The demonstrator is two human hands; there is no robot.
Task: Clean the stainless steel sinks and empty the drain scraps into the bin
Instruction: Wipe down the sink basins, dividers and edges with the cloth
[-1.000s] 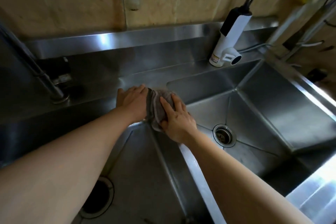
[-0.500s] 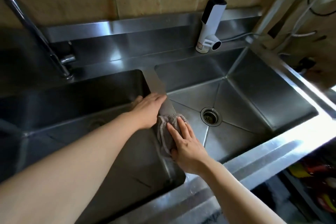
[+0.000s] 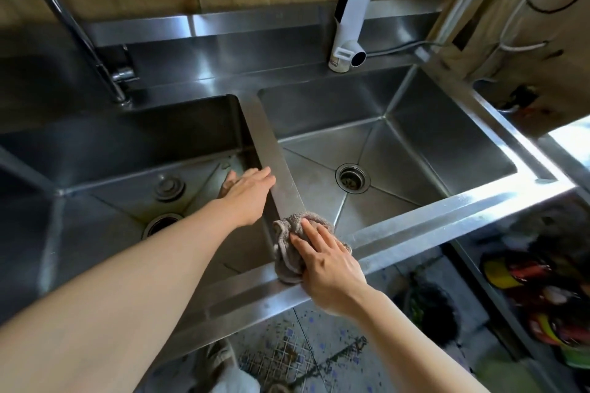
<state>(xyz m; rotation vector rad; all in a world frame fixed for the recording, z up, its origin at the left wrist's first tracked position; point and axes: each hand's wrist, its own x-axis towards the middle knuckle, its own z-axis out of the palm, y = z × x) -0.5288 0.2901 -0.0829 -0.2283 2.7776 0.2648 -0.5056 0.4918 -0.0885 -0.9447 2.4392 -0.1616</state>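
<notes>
Two stainless steel sinks sit side by side, the left sink (image 3: 105, 150) and the right sink (image 3: 447, 150), split by a narrow steel divider (image 3: 271, 150). My right hand (image 3: 325, 262) presses a crumpled grey cloth (image 3: 287, 249) with straight fingers onto the near end of the divider, where it meets the front rim. My left hand (image 3: 247, 191) rests flat with straight fingers against the divider's left edge. The right sink has a drain strainer (image 3: 352, 178). In the left sink lie a drain opening (image 3: 161, 223) and a round metal plug (image 3: 169, 187).
A white and black faucet unit (image 3: 349, 29) stands on the back ledge behind the right sink. A chrome tap (image 3: 105, 67) rises behind the left sink. Below at right are a dark bin (image 3: 437, 313) and a shelf of colourful items (image 3: 542, 297); tiled floor lies under the rim.
My right hand has dragged the cloth along the divider from the far end to the front rim. My left hand slid back along with it. My head pulled back.
</notes>
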